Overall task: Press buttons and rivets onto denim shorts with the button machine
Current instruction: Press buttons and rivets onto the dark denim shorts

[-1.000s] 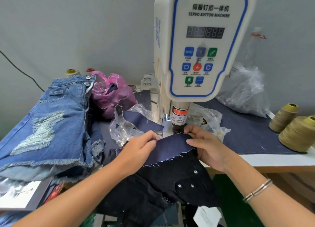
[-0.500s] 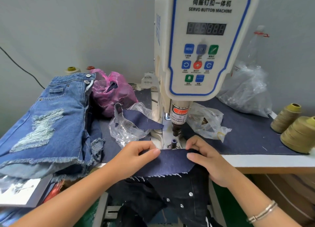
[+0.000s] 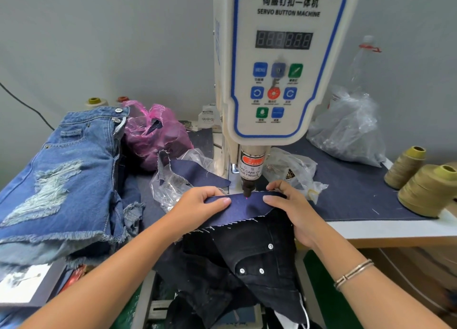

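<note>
The white servo button machine (image 3: 282,64) stands at the table's middle, its black press head (image 3: 248,189) just above a dark navy denim piece (image 3: 244,206). A red laser dot shows on that denim under the head. My left hand (image 3: 197,205) pinches the piece's left edge, and my right hand (image 3: 289,205) grips its right edge. The cloth is stretched flat between them. Black denim shorts (image 3: 247,262) with silver rivets hang below the piece, off the table's front.
Blue ripped denim shorts (image 3: 64,177) are stacked at left. A pink bag (image 3: 153,135) and clear bags of hardware (image 3: 173,182) lie behind my left hand; another clear bag (image 3: 346,128) sits at back right. Olive thread cones (image 3: 425,190) stand at far right.
Both hands pulled the navy denim back toward me, then pushed it forward again under the press head. The fabric now lies flat with the laser dot on it.
</note>
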The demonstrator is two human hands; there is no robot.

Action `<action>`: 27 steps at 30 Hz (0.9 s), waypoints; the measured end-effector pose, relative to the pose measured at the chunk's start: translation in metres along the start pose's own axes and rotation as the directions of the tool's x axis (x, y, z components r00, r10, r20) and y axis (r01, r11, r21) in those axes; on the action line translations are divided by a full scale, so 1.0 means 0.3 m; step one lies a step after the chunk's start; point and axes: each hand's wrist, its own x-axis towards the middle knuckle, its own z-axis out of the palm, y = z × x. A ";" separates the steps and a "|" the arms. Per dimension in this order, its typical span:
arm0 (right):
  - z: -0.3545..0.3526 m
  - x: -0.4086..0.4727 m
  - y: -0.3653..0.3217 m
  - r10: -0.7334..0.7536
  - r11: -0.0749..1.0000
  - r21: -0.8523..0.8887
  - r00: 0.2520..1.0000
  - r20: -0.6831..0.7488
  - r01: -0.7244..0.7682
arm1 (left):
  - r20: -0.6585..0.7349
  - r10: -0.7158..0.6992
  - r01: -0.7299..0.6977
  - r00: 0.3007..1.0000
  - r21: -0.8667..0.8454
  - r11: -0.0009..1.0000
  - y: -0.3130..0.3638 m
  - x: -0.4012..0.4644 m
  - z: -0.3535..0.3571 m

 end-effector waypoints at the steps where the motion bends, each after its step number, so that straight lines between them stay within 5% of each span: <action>1: -0.002 0.004 0.003 -0.007 1.000 -0.001 1.000 -0.008 0.007 | -0.001 0.003 -0.003 1.000 -0.011 1.000 0.002 0.004 0.005; 10: 0.011 0.028 0.047 -0.016 0.993 0.116 0.995 -0.094 0.027 | -0.007 -0.040 0.038 0.999 -0.227 0.973 -0.024 0.018 0.042; 23: 0.034 0.029 0.092 -0.155 0.978 0.127 0.984 -0.085 0.165 | -0.034 0.027 -0.034 0.999 -0.203 0.979 -0.050 0.011 0.056; 27: 0.021 0.020 0.072 -0.196 0.974 0.109 0.979 -0.049 0.200 | 0.053 0.050 -0.039 0.997 -0.191 0.981 -0.054 0.002 0.050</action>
